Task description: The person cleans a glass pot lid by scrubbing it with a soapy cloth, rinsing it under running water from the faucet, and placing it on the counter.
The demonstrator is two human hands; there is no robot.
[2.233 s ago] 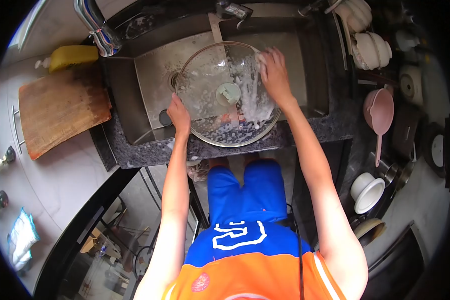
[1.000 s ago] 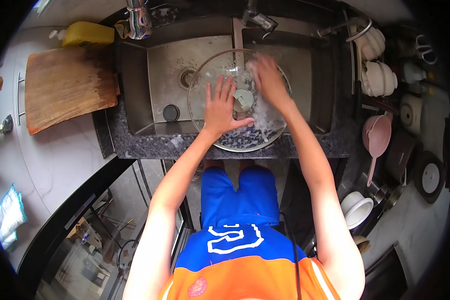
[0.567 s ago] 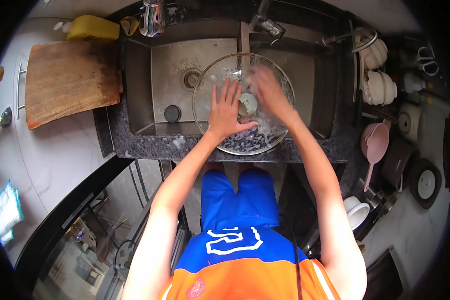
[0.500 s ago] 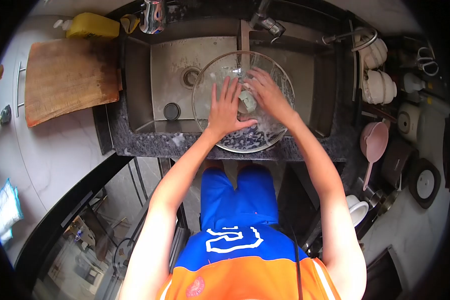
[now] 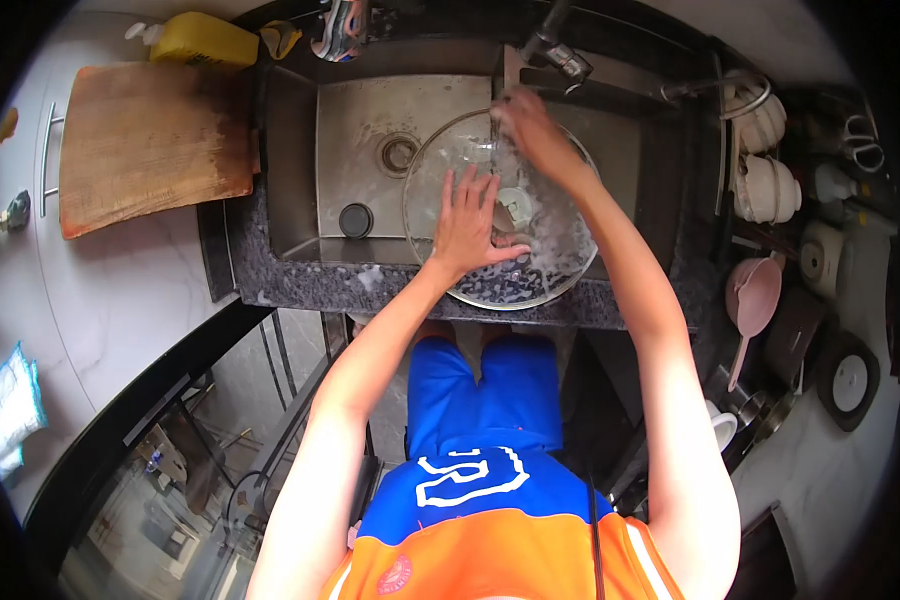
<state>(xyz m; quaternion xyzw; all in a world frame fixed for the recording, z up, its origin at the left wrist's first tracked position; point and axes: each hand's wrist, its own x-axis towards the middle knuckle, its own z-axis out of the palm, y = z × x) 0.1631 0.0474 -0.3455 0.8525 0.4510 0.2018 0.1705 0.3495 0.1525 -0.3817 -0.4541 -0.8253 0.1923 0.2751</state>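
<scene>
A round glass lid (image 5: 560, 235) with a thin metal rim lies across the front edge and divider of the sink, wet with suds. My left hand (image 5: 465, 230) rests on the glass left of its middle, fingers spread and thumb stretched to the right. Close to the thumb, a pale piece (image 5: 515, 205) shows at the lid's centre; whether it is the knob I cannot tell. At the lid's far rim is my right hand (image 5: 536, 137), its fingers smeared by motion, so anything in them is hidden.
The double steel sink (image 5: 370, 105) has a drain and a dark round stopper (image 5: 356, 220) on its left side. A faucet (image 5: 562, 62) stands behind it. A wooden cutting board (image 5: 155, 150) lies left. Stacked bowls (image 5: 767, 190) and a pink ladle (image 5: 753, 295) are right.
My right hand has moved away from me, from the lid's middle to its far rim. My left hand stays spread on the glass. The whole view has shifted slightly.
</scene>
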